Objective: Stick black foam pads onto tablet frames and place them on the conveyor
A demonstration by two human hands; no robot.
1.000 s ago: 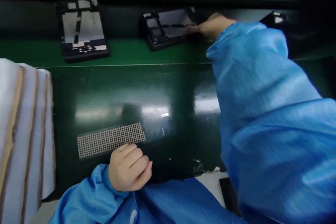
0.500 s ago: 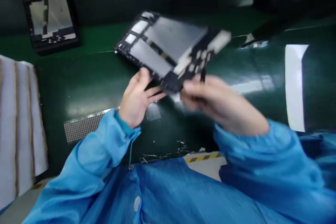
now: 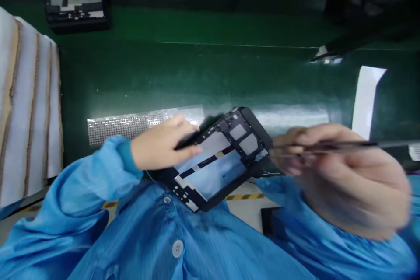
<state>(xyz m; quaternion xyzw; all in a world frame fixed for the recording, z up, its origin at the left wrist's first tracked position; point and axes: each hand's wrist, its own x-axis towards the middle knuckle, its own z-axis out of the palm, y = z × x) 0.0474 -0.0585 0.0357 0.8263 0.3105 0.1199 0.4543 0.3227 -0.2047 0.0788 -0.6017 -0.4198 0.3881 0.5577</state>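
A black tablet housing (image 3: pixel 216 164) with its inner side up is tilted close to my body, over the bench's front edge. Pale panels, a dark strip and small white pads show inside it. My left hand (image 3: pixel 167 142) grips its left side, thumb on top and fingers along the back edge. At the right end of the housing, my right hand (image 3: pixel 341 170) pinches a thin dark pair of tweezers (image 3: pixel 348 144), blurred by motion. Its fingertips are by the housing's right corner; whether they touch it I cannot tell.
On the green bench lies a clear sheet of small dots (image 3: pixel 118 127). A similar housing (image 3: pixel 77 13) sits at the back left, near upright white dividers (image 3: pixel 29 109). To the right are a white strip (image 3: pixel 364 100) and a dark object (image 3: pixel 357 0) at the back.
The housing has come down toward my body and turned round. My left hand now clasps its left side. My right hand has left the edge and moved right, tweezers now visible in it.
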